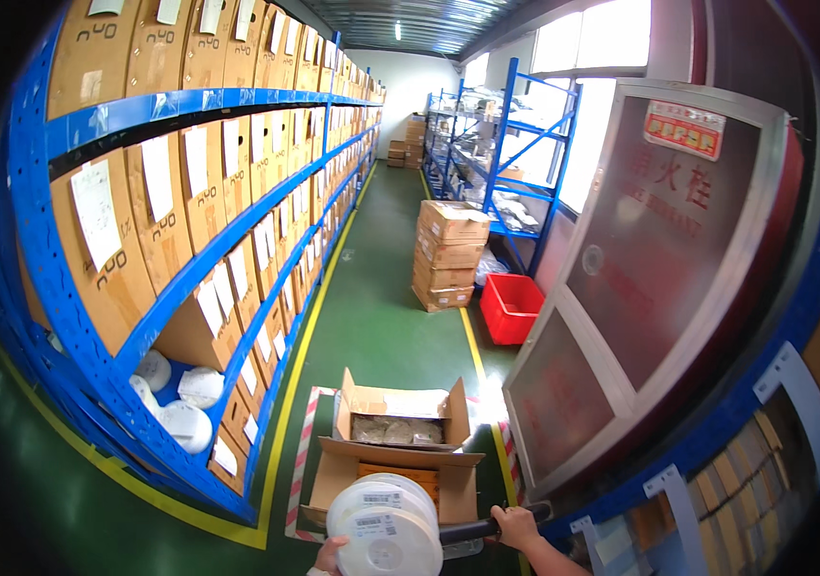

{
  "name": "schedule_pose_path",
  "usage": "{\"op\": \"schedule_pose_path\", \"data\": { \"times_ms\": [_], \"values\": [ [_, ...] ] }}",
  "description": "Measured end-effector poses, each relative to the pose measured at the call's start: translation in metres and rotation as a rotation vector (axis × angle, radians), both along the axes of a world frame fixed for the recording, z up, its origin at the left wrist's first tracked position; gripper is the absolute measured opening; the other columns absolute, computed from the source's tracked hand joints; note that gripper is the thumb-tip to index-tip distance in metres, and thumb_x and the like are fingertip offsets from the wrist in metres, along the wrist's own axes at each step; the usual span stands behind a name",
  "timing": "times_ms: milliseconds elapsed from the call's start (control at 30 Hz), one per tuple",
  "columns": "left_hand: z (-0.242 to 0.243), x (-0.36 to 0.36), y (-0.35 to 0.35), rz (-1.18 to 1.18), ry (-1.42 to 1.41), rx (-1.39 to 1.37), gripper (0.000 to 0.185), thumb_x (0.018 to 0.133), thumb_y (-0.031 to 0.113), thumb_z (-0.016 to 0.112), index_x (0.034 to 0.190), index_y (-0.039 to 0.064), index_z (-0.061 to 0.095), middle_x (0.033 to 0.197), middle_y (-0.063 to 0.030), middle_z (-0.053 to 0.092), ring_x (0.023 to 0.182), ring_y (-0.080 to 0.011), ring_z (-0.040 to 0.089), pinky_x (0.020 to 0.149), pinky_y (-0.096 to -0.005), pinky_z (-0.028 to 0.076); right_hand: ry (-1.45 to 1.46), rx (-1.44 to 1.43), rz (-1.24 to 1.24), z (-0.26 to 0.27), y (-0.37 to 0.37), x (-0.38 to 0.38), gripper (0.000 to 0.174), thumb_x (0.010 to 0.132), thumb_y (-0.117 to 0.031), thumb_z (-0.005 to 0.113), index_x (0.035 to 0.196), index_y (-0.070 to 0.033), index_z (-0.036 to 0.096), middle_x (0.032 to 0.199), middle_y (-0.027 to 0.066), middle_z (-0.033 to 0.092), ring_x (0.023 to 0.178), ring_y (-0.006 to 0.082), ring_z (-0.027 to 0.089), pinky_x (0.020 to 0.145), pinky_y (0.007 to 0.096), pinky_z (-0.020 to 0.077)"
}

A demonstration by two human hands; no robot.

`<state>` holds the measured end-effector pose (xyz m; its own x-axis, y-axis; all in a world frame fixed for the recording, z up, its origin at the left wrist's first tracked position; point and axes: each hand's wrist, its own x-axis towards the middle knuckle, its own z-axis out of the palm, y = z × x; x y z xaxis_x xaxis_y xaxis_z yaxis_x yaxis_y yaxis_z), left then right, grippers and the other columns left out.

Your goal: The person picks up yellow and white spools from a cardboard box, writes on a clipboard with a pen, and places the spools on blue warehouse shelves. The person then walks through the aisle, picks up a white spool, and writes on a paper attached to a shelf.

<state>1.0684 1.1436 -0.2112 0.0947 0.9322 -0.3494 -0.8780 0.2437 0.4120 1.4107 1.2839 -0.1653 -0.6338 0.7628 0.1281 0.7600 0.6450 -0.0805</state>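
My left hand (330, 553) holds white plastic reels (385, 536), stacked face to face, at the bottom of the view. Labels with printed codes are stuck on the reels' faces. My right hand (516, 527) is wrapped around a black handlebar (469, 531), which looks like a cart's push handle. Just beyond the reels lies an open cardboard box (466, 497) with its flaps spread; the reels partly hide its inside. Behind it another open cardboard box (342, 421) contains clear-wrapped items (397, 430).
Blue shelving (187, 277) with labelled cartons (158, 209) lines the left; wrapped white reels (187, 425) sit low there. Ahead stand stacked cartons (449, 255), a red plastic bin (512, 309) and a blue rack (510, 144). At right is a metal-framed fire hydrant cabinet door (640, 273).
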Motion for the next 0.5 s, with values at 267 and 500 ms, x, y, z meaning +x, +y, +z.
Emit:
{"op": "schedule_pose_path", "data": {
  "times_ms": [267,500],
  "values": [
    [-0.01,-0.026,0.148,0.163,0.024,-0.008,0.067,0.07,0.03,0.061,0.127,0.001,0.041,0.118,-0.0161,0.054,0.105,-0.0317,0.053,0.091,-0.0433,0.045,0.047,0.009,0.068,0.006,0.176,-0.038,0.028,0.061,-0.01,0.066,0.081,-0.009,0.047,0.063,0.0118,0.057,0.062,0.0307,0.058,0.058,0.039,0.0446],
    [0.014,-0.074,0.289,0.284,0.201,0.025,0.067,0.071,0.028,0.06,0.127,-0.002,0.039,0.116,-0.0169,0.054,0.103,-0.03,0.054,0.089,-0.0397,0.045,0.09,0.064,0.141,0.002,0.325,-0.094,0.025,0.063,-0.012,0.065,0.081,-0.009,0.047,0.061,0.0105,0.057,0.06,0.0273,0.06,0.059,0.0365,0.0458]
  ]
}}
